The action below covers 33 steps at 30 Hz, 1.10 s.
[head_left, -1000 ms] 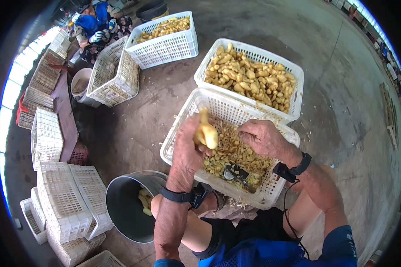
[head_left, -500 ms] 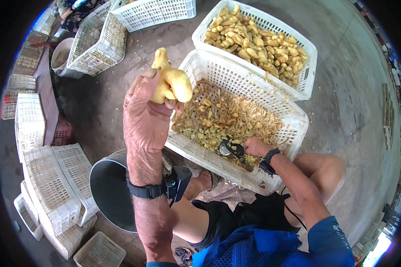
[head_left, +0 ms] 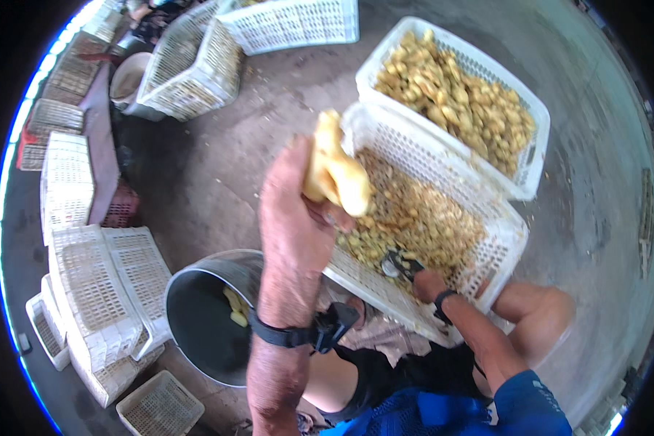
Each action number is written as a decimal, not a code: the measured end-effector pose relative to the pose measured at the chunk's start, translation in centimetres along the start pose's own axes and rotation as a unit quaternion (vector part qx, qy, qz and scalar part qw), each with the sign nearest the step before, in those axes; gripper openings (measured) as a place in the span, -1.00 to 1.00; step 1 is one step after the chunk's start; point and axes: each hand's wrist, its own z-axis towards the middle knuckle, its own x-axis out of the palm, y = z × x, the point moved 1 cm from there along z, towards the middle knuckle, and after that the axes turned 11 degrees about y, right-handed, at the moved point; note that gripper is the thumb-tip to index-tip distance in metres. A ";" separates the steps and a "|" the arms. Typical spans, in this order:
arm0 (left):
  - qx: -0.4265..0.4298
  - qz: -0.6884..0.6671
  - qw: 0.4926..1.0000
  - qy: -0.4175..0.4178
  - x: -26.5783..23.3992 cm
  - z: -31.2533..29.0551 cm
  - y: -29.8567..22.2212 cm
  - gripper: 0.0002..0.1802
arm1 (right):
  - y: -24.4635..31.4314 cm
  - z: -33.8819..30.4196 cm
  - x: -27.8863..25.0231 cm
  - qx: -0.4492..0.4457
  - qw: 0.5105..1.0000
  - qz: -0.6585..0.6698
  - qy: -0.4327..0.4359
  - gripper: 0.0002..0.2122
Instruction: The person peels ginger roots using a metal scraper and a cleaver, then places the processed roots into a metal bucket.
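In my left hand point(head_left: 298, 203), raised over the left end of the scrap crate, is a knobbly piece of pale yellow ginger point(head_left: 338, 174). The fingers wrap round its lower, near side, and its stubby branches stick up and to the right. My right hand point(head_left: 429, 285) is a closed fist low inside the white scrap crate point(head_left: 429, 156), at its near right. It grips a small black tool with a round shiny part point(head_left: 397, 265); blur hides its exact kind. Around that tool lie ginger peelings and trimmings point(head_left: 443, 218).
Behind the scrap crate, a second white crate point(head_left: 539, 149) is heaped with ginger roots point(head_left: 458, 102). A metal bucket point(head_left: 178, 320) with several pale pieces inside stands left of my legs. Stacked white crates point(head_left: 98, 291) line the left side; more crates point(head_left: 298, 29) stand at the far left.
The whole view has shifted, with things lower and further right. My left hand has turned the ginger slightly, still holding it. Pale pieces in the bucket now show past my forearm.
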 end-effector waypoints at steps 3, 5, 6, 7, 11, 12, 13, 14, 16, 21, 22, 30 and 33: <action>0.010 0.000 0.999 0.054 -1.8 -0.5 0.0 -0.56 | 0.3 -0.7 -1.5 0.058 0.998 -0.005 -0.025 -0.85; 0.028 -0.009 0.997 0.075 -1.9 -0.5 -0.2 -0.59 | 0.0 -0.1 -2.7 0.072 0.997 -0.003 -0.029 -0.86; 0.030 -0.012 0.997 0.072 -1.8 -0.6 -0.2 -0.61 | -0.2 -0.1 -2.6 0.079 0.997 -0.002 -0.024 -0.87; 0.032 -0.015 0.997 0.068 -1.8 -0.7 -0.3 -0.63 | -0.2 0.1 -2.6 0.092 0.995 0.013 -0.027 -0.89; 0.070 0.003 0.994 0.087 -2.2 -0.8 -0.2 -0.72 | 1.1 0.6 -1.7 0.002 0.996 0.010 -0.087 -0.90; 0.071 0.013 0.994 0.082 -2.3 -0.8 -0.2 -0.72 | 2.0 0.8 -1.6 -0.041 0.993 0.013 -0.112 -0.90; 0.072 0.024 0.994 0.078 -2.3 -0.8 -0.3 -0.71 | 2.9 1.1 -1.5 -0.085 0.986 0.017 -0.139 -0.90; 0.074 0.035 0.994 0.075 -2.2 -0.7 -0.3 -0.71 | 3.6 1.3 -1.5 -0.113 0.980 0.025 -0.161 -0.90; 0.066 0.027 0.994 0.080 -2.1 -0.6 -0.4 -0.69 | 5.0 2.1 -1.5 -0.173 0.962 0.041 -0.205 -0.89; 0.064 0.059 0.992 0.089 -1.4 -0.7 -0.6 -0.59 | 5.2 3.3 -0.8 -0.175 0.962 -0.001 -0.211 -0.79; 0.068 0.072 0.991 0.091 -1.4 -0.7 -0.5 -0.59 | 4.7 3.4 -0.1 -0.172 0.958 -0.016 -0.229 -0.76; 0.073 0.108 0.988 0.088 -1.5 -0.4 0.0 -0.56 | 3.7 5.3 1.0 -0.203 0.918 -0.032 -0.340 -0.76; 0.086 0.111 0.987 0.082 -1.8 -0.2 0.1 -0.54 | 5.1 3.9 -1.4 -0.163 0.956 -0.010 -0.243 -0.86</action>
